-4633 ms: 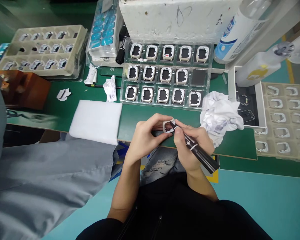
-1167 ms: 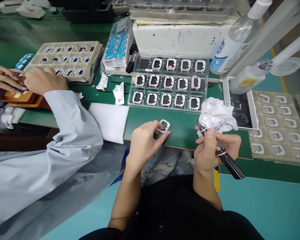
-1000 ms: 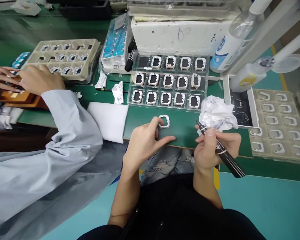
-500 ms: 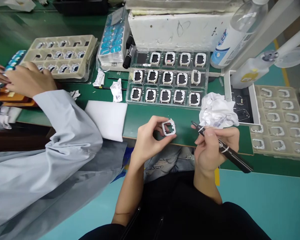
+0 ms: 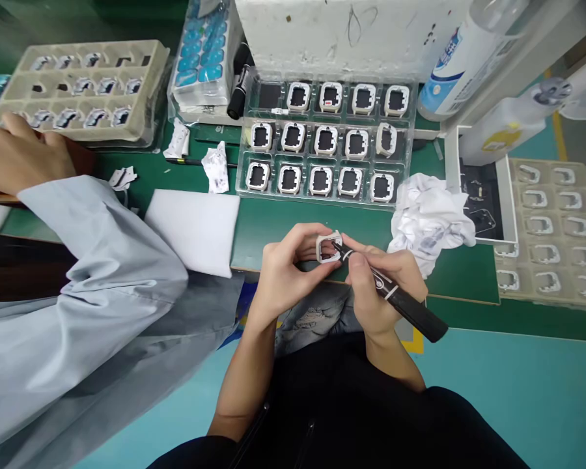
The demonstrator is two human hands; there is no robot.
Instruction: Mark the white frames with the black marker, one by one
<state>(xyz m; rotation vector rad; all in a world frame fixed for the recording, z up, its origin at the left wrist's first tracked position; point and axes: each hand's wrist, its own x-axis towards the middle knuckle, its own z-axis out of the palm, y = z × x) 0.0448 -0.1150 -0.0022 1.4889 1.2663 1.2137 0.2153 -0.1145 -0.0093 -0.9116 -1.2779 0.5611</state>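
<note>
Between the thumb and fingers of my left hand point(image 5: 290, 264) is a small white watch-case frame point(image 5: 321, 250), held above the bench's front edge. My right hand point(image 5: 383, 283) grips a black marker pen point(image 5: 410, 314) like a writing tool. The marker's dark tip meets the frame's right side; whether it touches the surface is too small to tell. Just beyond my hands lies a clear plastic tray point(image 5: 317, 203) holding several similar frames in rows, some over dark squares. One frame point(image 5: 386, 139) at its right sits tilted in its pocket.
A crumpled white cloth point(image 5: 427, 218) lies right of my hands, beside a white box point(image 5: 506, 195) and a beige tray point(image 5: 557, 241) of frames. White foam point(image 5: 193, 228) lies to the left. A co-worker's hand point(image 5: 24, 153) and grey sleeve point(image 5: 107, 241) are at far left. A bottle point(image 5: 461, 65) stands behind.
My right hand has moved left, bringing the marker's tip to the frame. My left hand has turned the frame slightly. The view has shifted, and the co-worker's hand sits further left.
</note>
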